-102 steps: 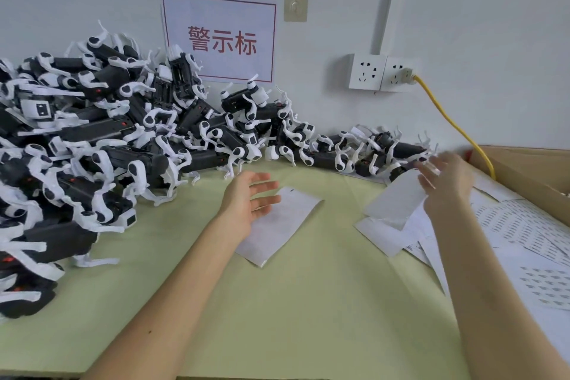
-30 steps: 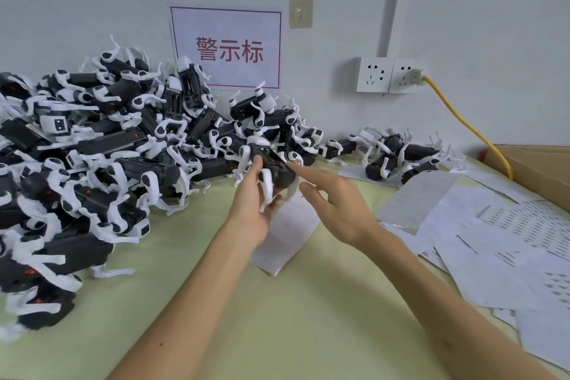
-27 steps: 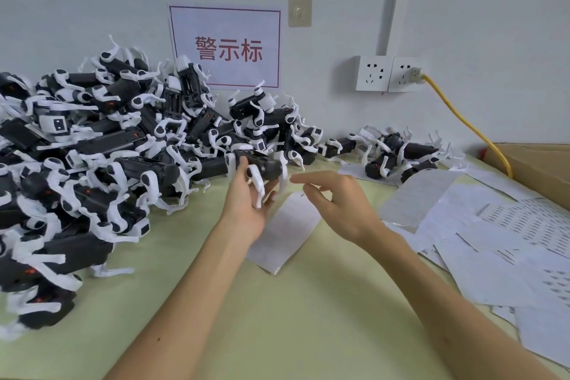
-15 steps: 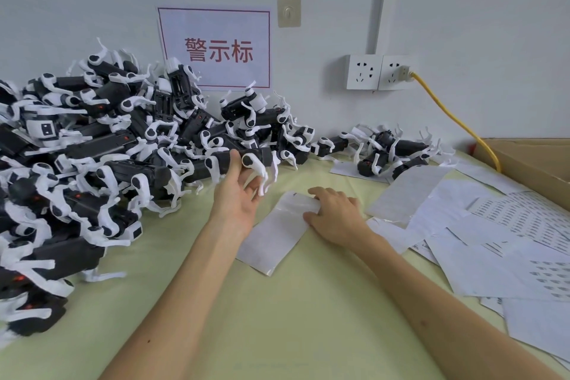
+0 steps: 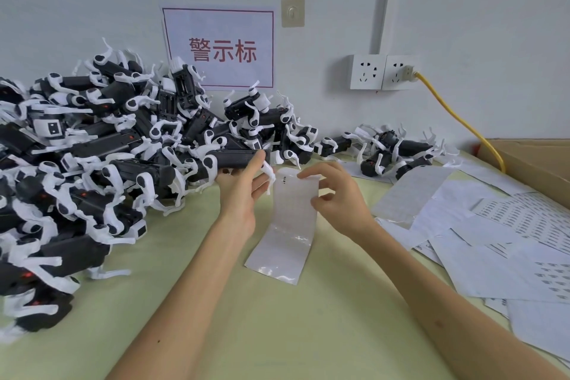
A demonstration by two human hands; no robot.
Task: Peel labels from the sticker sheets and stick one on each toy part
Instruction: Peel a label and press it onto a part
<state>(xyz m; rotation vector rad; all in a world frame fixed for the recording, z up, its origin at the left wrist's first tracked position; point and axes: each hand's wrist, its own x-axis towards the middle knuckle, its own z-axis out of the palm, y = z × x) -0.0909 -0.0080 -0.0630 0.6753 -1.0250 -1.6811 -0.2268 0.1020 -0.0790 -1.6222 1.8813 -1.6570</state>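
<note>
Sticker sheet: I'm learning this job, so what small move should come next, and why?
Probably peel one label off the top of the sticker sheet with the right hand. It pinches the sheet's raised upper edge, and the left hand holds a toy part ready just beside it.

1 view, worn on the head.
We look forward and down, close over the left hand [image 5: 243,185] and right hand [image 5: 336,194], across the green table [image 5: 277,333] to the wall [image 5: 462,9].
</note>
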